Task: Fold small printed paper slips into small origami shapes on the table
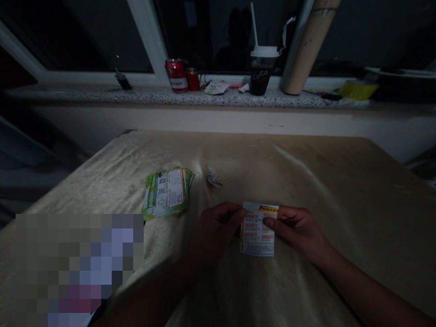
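A small printed paper leaflet (258, 238) with orange blocks and a yellow strip is held up just above the covered table. My left hand (220, 225) pinches its left edge between thumb and fingers. At the right, my right hand (299, 229) grips the same leaflet, its thumb lying on the printed face and its fingers behind. The backs of the fingers partly hide in shadow. Beyond my left hand lies a small crumpled paper scrap (214, 177). A stack of green and white printed cards (166, 193) rests farther left.
The table's beige cloth (340, 190) has creases. On the granite windowsill (143, 94) stand a red drink can (176, 76), a red jar (193, 80), a lidded cup with straw (259, 75) and a leaning cardboard tube (309, 47). A blurred-out patch (51, 268) covers the lower left.
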Tool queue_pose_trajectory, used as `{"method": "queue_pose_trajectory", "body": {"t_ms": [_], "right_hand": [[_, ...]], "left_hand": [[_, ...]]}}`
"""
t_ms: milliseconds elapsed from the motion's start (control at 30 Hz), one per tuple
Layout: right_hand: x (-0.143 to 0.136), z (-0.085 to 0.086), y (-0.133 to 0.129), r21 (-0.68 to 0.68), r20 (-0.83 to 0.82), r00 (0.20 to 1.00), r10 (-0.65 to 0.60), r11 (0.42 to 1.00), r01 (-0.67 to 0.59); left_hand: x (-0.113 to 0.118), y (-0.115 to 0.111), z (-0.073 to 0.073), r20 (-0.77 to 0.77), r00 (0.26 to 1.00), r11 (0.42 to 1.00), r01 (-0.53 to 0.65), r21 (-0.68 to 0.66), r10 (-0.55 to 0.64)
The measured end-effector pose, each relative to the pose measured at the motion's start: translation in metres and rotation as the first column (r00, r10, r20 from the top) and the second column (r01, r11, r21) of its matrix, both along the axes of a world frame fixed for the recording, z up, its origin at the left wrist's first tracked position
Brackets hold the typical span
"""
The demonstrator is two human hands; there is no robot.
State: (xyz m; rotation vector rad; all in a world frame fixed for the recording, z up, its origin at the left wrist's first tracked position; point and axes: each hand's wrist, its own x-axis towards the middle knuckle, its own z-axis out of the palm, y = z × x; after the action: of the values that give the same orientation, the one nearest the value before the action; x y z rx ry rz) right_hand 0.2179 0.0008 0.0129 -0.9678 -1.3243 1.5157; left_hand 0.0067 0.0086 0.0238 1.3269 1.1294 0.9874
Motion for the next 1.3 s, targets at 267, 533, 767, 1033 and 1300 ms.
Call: {"method": "queue_pose_trajectory", "body": {"t_ms": [267, 533, 767, 1033, 1300], "right_hand": [[0.000, -0.001, -0.001, -0.010, -0.011, 1.000, -0.007, 1.000, 0.007], [0.002, -0.001, 0.001, -0.036, -0.062, 0.997, -0.054, 0.998, 0.052], [0.011, -0.005, 0.002, 0.545, 0.244, 0.922, -0.301, 0.829, 0.126], [0.012, 0.005, 0.002, 0.684, 0.310, 0.908, -0.281, 0.730, -0.007], [0.011, 0.004, -0.004, 0.558, 0.210, 0.954, -0.215, 0.827, 0.064]], "left_hand": [[0.001, -0.004, -0.005, -0.023, 1.000, 1.000, -0.014, 0.006, 0.014], [0.002, -0.002, -0.003, 0.065, 0.994, 0.985, 0.097, -0.144, -0.088], [-0.003, 0.008, -0.003, 0.118, 0.993, 0.987, -0.001, -0.158, 0.020], [-0.009, 0.003, -0.005, 0.220, 0.974, 0.998, 0.057, 0.003, -0.056], [-0.012, 0.003, -0.004, -0.088, 0.967, 0.864, 0.253, 0.435, -0.239]]}}
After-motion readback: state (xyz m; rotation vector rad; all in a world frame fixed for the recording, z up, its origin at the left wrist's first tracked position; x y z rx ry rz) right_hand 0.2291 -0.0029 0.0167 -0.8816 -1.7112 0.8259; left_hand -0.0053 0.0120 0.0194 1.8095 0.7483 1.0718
